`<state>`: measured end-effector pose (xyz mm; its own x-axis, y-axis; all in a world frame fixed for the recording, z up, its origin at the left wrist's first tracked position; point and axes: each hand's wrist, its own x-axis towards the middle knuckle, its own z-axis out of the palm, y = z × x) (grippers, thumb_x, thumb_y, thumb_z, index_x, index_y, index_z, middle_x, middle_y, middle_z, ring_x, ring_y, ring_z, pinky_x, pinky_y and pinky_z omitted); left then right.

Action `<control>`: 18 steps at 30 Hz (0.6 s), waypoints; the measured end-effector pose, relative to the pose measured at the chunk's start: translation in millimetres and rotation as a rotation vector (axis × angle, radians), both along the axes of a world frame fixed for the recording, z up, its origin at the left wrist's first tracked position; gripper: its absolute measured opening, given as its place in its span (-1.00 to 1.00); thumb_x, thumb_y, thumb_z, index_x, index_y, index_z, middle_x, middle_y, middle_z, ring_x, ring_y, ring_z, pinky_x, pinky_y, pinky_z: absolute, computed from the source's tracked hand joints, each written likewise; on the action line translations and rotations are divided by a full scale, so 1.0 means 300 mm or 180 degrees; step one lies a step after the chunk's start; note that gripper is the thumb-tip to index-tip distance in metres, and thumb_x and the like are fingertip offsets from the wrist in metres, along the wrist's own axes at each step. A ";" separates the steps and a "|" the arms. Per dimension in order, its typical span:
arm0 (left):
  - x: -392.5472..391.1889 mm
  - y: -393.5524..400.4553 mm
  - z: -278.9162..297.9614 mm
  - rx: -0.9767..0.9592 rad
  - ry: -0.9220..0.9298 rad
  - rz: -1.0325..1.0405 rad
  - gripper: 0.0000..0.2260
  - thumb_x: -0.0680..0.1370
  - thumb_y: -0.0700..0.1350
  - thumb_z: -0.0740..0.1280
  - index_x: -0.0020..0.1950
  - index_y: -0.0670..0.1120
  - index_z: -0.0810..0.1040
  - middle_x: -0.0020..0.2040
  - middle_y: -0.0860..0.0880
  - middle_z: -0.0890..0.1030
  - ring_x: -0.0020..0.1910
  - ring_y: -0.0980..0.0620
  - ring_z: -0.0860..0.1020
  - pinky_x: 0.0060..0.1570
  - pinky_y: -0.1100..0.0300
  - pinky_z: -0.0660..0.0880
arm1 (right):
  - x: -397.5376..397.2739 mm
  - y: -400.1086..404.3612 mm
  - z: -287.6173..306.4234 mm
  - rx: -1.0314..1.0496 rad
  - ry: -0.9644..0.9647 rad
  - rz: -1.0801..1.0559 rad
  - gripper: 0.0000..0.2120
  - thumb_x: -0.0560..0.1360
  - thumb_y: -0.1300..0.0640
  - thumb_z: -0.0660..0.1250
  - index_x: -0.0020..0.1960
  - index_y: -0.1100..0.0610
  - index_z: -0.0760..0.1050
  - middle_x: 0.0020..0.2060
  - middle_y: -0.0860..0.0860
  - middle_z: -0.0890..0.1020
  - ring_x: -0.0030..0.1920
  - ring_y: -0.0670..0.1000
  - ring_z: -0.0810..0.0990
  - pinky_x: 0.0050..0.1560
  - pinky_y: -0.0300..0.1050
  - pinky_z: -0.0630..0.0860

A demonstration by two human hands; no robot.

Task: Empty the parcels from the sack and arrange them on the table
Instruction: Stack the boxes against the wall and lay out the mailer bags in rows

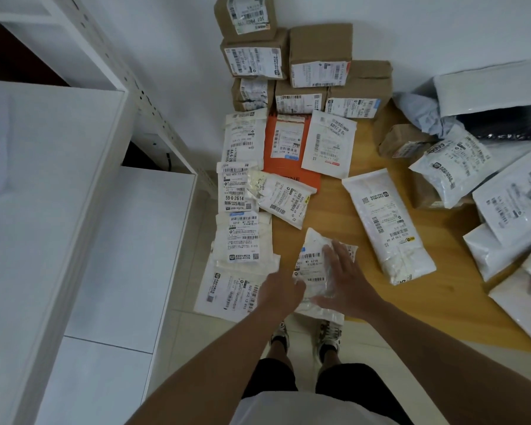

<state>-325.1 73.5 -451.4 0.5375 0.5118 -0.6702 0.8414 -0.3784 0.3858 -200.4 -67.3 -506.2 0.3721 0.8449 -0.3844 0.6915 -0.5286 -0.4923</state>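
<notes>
At the near edge of the wooden table (pixel 442 302), a white parcel (pixel 316 262) lies label-up, long axis running away from the person. The right hand (pixel 342 277) rests flat on it, fingers straight; the left hand (pixel 281 291) touches its left edge, finger position indeterminate.

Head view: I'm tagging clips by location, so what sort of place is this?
Probably a small parcel sorting or pickup room: labelled cardboard boxes stacked against the wall, poly mailers laid in rows on a wooden table, and white metal shelving beside it.
</notes>
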 end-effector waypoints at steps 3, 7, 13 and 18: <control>-0.012 0.029 -0.008 -0.0216 0.0026 0.0233 -0.78 0.56 -0.02 0.24 -0.01 -0.16 0.54 -0.04 -0.14 0.63 -0.08 -0.11 0.59 -0.22 0.17 0.42 | 0.001 0.013 0.010 0.0048 0.0097 0.0092 0.13 0.27 -0.63 0.09 0.53 -0.05 -0.34 0.57 0.20 -0.10 0.57 0.20 -0.13 0.49 0.30 0.11; -0.050 0.078 0.027 -0.0031 -0.0110 0.0710 -0.83 0.55 0.00 0.25 -0.16 -0.06 0.47 -0.20 -0.02 0.56 -0.25 0.00 0.52 -0.28 0.16 0.46 | -0.026 0.092 0.031 0.0162 0.0153 0.0159 0.10 0.36 -0.45 0.28 0.57 0.04 -0.28 0.58 0.13 -0.18 0.58 0.12 -0.20 0.53 0.10 0.03; -0.093 0.112 0.037 0.0179 -0.0072 0.0824 -0.79 0.55 0.04 0.27 -0.19 -0.06 0.43 -0.22 -0.02 0.57 -0.31 0.02 0.51 -0.41 0.20 0.39 | -0.057 0.169 0.017 0.0238 0.0086 0.0252 -0.08 0.45 -0.30 0.23 0.60 0.07 -0.11 0.59 0.09 -0.16 0.57 0.06 -0.26 0.55 0.14 -0.01; -0.087 0.119 0.027 0.0417 -0.0094 0.0781 -0.81 0.58 0.05 0.24 -0.04 -0.07 0.43 -0.12 0.00 0.56 -0.19 -0.02 0.54 -0.22 0.14 0.47 | -0.055 0.188 0.004 0.0369 -0.0192 0.0244 -0.20 0.53 -0.29 0.13 0.60 0.07 -0.09 0.58 0.06 -0.15 0.56 0.08 -0.28 0.53 0.11 -0.11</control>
